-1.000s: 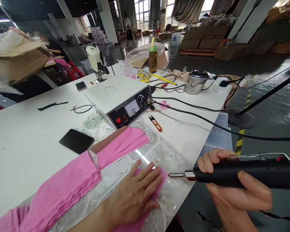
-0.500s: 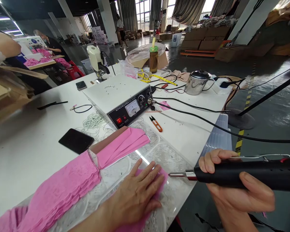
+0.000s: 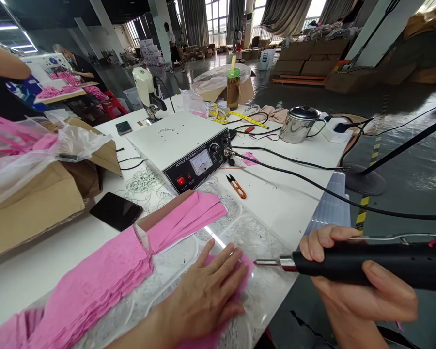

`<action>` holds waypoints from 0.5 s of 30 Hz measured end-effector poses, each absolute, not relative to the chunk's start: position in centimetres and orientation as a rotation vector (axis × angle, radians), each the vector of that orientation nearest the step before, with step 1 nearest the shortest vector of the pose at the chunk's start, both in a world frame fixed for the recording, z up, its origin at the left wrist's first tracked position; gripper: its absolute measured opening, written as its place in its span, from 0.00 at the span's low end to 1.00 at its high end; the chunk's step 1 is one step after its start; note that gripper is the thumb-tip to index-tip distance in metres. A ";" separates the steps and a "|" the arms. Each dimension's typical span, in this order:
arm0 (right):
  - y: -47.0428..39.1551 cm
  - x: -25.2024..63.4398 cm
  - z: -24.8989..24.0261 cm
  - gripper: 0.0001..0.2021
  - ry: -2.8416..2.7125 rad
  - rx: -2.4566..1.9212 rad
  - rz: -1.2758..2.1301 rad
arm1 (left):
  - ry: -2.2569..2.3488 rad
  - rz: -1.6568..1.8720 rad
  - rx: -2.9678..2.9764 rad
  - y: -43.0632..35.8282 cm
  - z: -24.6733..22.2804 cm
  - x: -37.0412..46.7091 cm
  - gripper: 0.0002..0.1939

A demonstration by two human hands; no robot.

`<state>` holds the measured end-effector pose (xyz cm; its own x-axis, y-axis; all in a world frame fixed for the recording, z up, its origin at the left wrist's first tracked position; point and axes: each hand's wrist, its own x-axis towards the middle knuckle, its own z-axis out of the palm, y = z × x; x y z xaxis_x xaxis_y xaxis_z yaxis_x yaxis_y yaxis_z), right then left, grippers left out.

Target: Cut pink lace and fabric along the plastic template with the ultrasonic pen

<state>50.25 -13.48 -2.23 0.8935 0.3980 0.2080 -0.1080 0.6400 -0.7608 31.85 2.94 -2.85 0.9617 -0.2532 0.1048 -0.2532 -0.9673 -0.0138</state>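
My left hand (image 3: 210, 291) lies flat with fingers spread on a pink fabric piece (image 3: 250, 265), over a clear sheet on the table. My right hand (image 3: 363, 281) is wrapped round a black handheld tool (image 3: 337, 259). Its metal tip points left and meets, or nearly meets, the fabric's right edge. Left of my left hand is a thick stack of pink fabric (image 3: 101, 276), with folded pink pieces (image 3: 185, 218) beyond it. A cable runs from the black-fronted control box (image 3: 199, 162), whose red switch is lit, off to the right.
Orange snips (image 3: 237, 186), a black phone (image 3: 116, 211), tangled cord and a lidded metal mug (image 3: 300, 125) are on the table (image 3: 276, 194). An open cardboard box (image 3: 32, 208) with pink straps stands at left. Other people are behind.
The cardboard box at left has come down onto the table and now covers part of the black loop. The view has shifted slightly. My hands keep their places on the fabric and tool.
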 end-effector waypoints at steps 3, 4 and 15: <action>-13.4 50.2 -2.2 0.13 -0.384 -0.845 0.291 | 0.395 -0.182 -3.122 2.9 -2.9 31.8 0.32; -13.4 50.2 -2.1 0.13 -0.383 -0.848 0.292 | 0.392 -0.187 -3.127 2.9 -2.9 31.8 0.32; -13.2 49.9 -2.1 0.11 -0.376 -0.815 0.323 | 0.360 -0.183 -3.157 3.0 -2.9 31.7 0.29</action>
<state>49.88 -13.16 -2.12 0.8860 0.4184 0.1999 -0.1342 0.6441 -0.7531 31.70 2.99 -2.91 0.9679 -0.2218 0.1184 -0.2264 -0.9736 0.0273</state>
